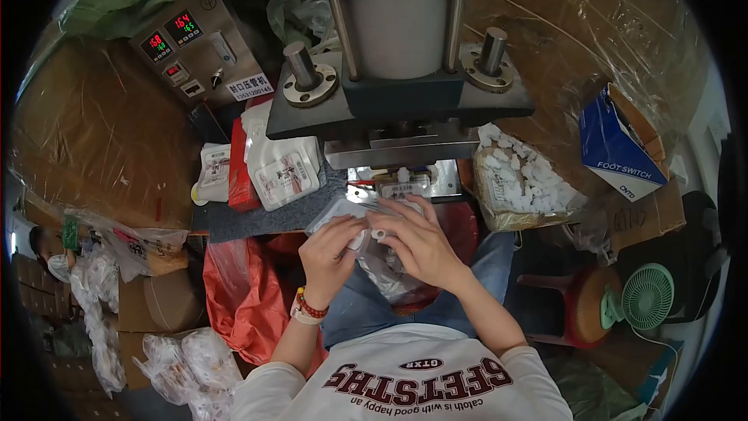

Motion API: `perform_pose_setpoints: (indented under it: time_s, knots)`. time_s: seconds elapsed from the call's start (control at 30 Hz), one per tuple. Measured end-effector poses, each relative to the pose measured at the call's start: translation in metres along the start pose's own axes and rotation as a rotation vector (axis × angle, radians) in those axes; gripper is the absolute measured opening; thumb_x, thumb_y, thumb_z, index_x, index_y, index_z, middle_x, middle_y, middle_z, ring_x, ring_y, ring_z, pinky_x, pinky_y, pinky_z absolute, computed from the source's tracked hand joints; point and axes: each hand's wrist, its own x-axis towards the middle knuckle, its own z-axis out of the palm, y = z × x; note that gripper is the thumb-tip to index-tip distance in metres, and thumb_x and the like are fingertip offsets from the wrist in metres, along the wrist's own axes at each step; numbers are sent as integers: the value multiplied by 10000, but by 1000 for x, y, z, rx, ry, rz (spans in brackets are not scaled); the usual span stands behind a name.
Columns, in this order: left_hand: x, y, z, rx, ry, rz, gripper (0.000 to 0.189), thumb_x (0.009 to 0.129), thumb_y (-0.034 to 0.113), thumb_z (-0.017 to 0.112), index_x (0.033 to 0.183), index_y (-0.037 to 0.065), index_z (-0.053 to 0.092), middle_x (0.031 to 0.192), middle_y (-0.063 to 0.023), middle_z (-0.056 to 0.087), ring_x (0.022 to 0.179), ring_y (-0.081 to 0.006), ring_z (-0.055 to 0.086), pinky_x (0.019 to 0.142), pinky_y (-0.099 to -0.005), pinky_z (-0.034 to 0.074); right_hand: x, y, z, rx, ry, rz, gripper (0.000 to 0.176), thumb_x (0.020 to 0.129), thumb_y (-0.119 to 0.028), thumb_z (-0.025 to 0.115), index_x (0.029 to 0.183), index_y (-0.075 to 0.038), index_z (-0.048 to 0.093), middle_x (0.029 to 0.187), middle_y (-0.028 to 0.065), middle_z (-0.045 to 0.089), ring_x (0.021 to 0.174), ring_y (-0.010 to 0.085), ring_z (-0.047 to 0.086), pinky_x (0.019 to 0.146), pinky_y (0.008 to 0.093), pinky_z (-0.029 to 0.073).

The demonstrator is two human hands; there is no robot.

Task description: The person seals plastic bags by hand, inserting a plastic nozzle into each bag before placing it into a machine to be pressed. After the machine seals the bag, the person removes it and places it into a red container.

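Observation:
My left hand (333, 249), with a beaded bracelet at the wrist, is closed on a pale plastic pouch (335, 212) in front of the press. Close beside it, my right hand (425, 245) has its fingers bent around the same pouch's other side. A small white spout (378, 235) shows between the two hands; its join to the pouch is partly hidden by fingers. Just beyond my fingertips, another printed pouch (403, 189) lies on the metal plate under the heated press (401, 144). Below my hands, clear plastic (382, 273) hangs over my lap.
A stack of printed white pouches (288, 179) lies on the grey mat at left, beside a control box (199, 47) with lit digits. White scraps fill an open bag (530, 183) at right, near a blue carton (619, 144). A green fan (648, 296) stands lower right.

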Motion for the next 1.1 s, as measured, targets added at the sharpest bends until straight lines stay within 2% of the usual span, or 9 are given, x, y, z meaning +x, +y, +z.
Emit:
perform_pose_setpoints:
  time_s: [0.23, 0.3, 0.43, 0.73, 0.83, 0.9, 0.97, 1.0, 1.1]
  knots:
    - [7, 18, 17, -511, -226, -268, 119, 824, 67, 696, 923, 2, 710, 870, -85, 719, 771, -174, 694, 703, -257, 529, -6, -4, -21, 178, 109, 168, 310, 835, -124, 670, 1124, -33, 606, 1192, 114, 618, 1142, 287, 553, 1020, 399, 347]
    - [7, 3, 40, -597, -478, -703, 151, 873, 127, 687, 889, -20, 718, 830, -53, 715, 708, -101, 663, 665, -227, 515, -8, 0, -22, 120, 152, 307, 318, 840, -132, 675, 1132, -26, 605, 1170, 125, 621, 1116, 292, 563, 1009, 377, 361]
    - [17, -11, 78, -1199, -252, -912, 214, 889, 184, 684, 955, -20, 698, 882, -53, 702, 759, -100, 652, 673, -230, 508, -14, 31, -61, -75, 357, 394, 315, 850, -157, 661, 1130, -30, 591, 1078, 146, 624, 1035, 333, 553, 941, 405, 375]
    - [44, -41, 92, -1315, -216, -1056, 252, 854, 188, 721, 939, -45, 672, 902, -66, 696, 779, -115, 651, 689, -241, 499, -37, 124, -80, -822, 76, 625, 227, 873, -147, 612, 1058, -17, 627, 1005, 161, 629, 935, 335, 586, 815, 433, 432]
    - [45, -47, 78, -1158, -324, -1057, 277, 861, 218, 715, 952, -41, 679, 891, -62, 701, 756, -110, 645, 697, -236, 489, -44, 126, -84, -686, 136, 616, 208, 874, -121, 605, 1049, -11, 632, 985, 168, 632, 905, 342, 594, 789, 434, 452]
    - [49, -64, 41, -580, -370, -860, 381, 874, 304, 686, 1078, -16, 659, 1019, -108, 686, 863, -181, 640, 788, -308, 479, -40, 124, -87, -591, 222, 580, 202, 879, -110, 603, 1050, -8, 635, 981, 172, 635, 891, 346, 599, 782, 425, 464]
    - [36, -88, 11, 447, 57, -316, 513, 878, 381, 643, 1246, 29, 579, 1224, -132, 611, 1106, -277, 573, 946, -400, 421, -36, 108, -90, -415, 512, 569, 218, 882, -81, 610, 1079, 10, 630, 969, 161, 640, 881, 286, 620, 770, 362, 483]
    - [25, -96, 2, 451, 55, -319, 513, 878, 381, 643, 1246, 29, 579, 1224, -132, 611, 1106, -277, 573, 946, -400, 421, -38, 105, -91, -411, 510, 570, 218, 882, -81, 610, 1079, 10, 630, 969, 161, 640, 881, 286, 620, 770, 362, 483]
    - [-9, -91, -16, 687, -326, -87, 585, 834, 305, 663, 1329, 46, 488, 1375, -111, 507, 1302, -324, 433, 1085, -447, 316, -35, 97, -94, -232, 574, 680, 210, 866, -16, 617, 1069, 34, 635, 933, 130, 647, 871, 212, 615, 773, 272, 470]
